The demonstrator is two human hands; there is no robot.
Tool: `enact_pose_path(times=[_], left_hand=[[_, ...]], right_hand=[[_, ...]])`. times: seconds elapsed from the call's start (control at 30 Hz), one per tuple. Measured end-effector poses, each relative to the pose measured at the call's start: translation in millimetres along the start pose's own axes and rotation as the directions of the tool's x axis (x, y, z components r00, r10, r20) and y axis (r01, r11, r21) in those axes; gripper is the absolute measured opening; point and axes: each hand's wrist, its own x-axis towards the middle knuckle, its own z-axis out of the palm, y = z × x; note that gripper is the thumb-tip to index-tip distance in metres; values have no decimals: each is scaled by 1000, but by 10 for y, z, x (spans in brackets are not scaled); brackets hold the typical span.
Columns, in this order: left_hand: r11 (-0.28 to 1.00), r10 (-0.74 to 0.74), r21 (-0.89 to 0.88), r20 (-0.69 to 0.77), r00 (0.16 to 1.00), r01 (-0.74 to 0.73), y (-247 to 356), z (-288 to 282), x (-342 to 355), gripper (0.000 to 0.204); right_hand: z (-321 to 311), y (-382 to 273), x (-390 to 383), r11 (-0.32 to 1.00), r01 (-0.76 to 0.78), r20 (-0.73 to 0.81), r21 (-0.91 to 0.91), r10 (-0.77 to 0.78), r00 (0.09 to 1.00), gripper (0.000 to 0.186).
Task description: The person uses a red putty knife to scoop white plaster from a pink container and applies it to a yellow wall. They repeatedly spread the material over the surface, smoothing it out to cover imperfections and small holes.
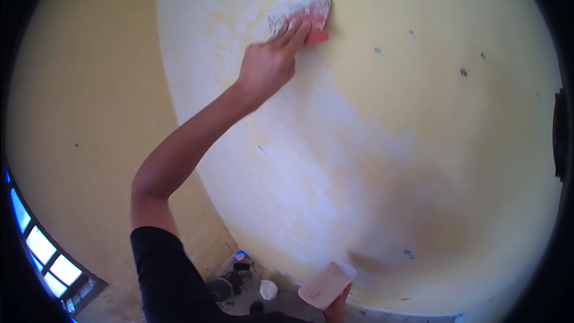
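Note:
High on the yellow wall [430, 101], my left hand [269, 67] is closed around a red putty spreader [317, 36]. White putty coats the spreader's wide blade, which lies against the wall. My left arm reaches up across the view, in a black sleeve. Low in the view, my right hand [337, 310] grips a shallow pinkish-white rectangular tub [326, 285], tilted beside the wall; its fingers are only partly visible. A broad whitish putty layer [287, 143] covers the wall below and left of the spreader.
Several small dark holes, including one hole [463, 72], mark the wall at right. A second wall meets it at a corner on the left, with a bright paned window [52, 260]. On the floor are a white bundle [268, 289] and dark round objects [220, 289].

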Motion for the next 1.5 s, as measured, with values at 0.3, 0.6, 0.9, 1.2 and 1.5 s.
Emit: enact_pose_path(times=[0.3, 0.6, 0.9, 1.2, 1.5], left_hand=[[867, -429, 89, -366, 826, 490, -839, -313, 577, 44], [922, -340, 124, -192, 920, 367, -271, 214, 816, 46], [800, -599, -118, -187, 778, 588, -256, -434, 460, 48], [924, -261, -254, 123, 957, 285, 716, -306, -806, 64], [598, -801, -126, -63, 596, 791, -691, -648, -112, 34]], right_hand=[[4, -18, -99, 999, 39, -24, -1, -39, 999, 68], [-1, 85, -278, 999, 34, -16, 0, -34, 999, 68], [45, 221, -401, 999, 33, -15, 1, -33, 999, 69], [83, 343, -683, 999, 49, -37, -17, -50, 998, 69], [290, 691, -1198, 998, 51, -84, -28, -54, 995, 70]])
